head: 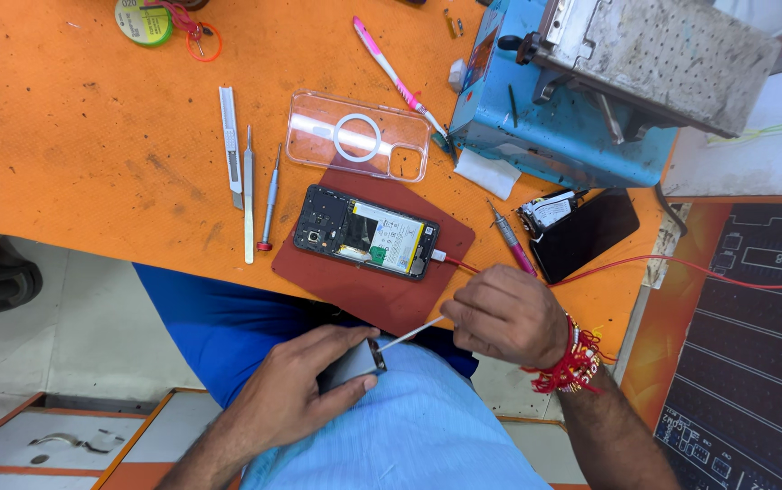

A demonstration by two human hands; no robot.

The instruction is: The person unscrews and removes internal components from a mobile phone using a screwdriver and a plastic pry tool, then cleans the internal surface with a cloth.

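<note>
Orange bench [92,136]; opened phone [366,232] on red mat [382,295].

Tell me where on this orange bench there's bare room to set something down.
The widest bare patch of orange mat lies left of the utility knife, below the solder reel. It's crowded around the opened phone, clear case and blue machine.

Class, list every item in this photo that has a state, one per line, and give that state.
Phone: back off, battery exposed, red cable plugged in.
Clear case: off the phone, empty.
Left hand: gripping a small grey part.
Right hand: closed on a thin tool touching the part.
</note>
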